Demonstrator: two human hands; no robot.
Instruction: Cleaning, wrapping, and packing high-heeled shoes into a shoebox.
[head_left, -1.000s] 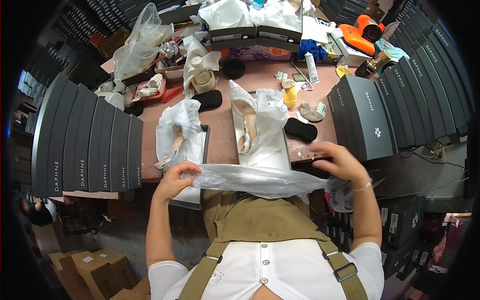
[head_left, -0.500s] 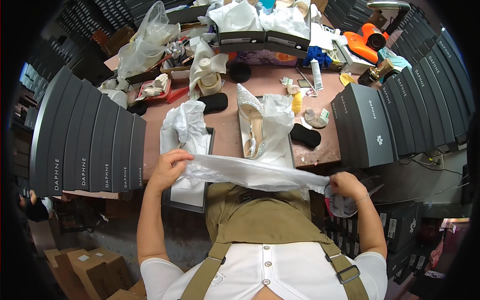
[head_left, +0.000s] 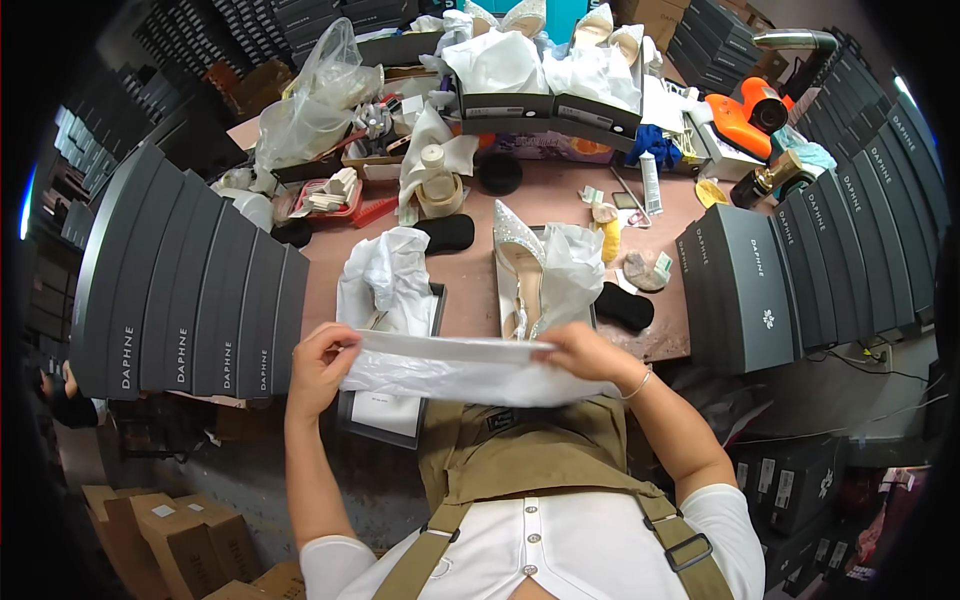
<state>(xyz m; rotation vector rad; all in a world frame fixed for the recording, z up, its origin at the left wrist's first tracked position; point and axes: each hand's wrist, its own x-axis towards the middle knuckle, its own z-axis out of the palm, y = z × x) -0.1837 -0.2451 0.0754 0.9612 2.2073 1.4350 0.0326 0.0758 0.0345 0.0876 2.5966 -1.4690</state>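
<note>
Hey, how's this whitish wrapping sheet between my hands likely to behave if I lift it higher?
Probably floppy: the sheet is wrinkled along its lower part. Likely light, since your left hand and right hand just pinch it. Perhaps easily torn, as it looks thin.

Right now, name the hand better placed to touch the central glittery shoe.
Likely the right hand: though on the white sheet, it is nearer the shoe; the left hand pinches the sheet's left end.
</note>
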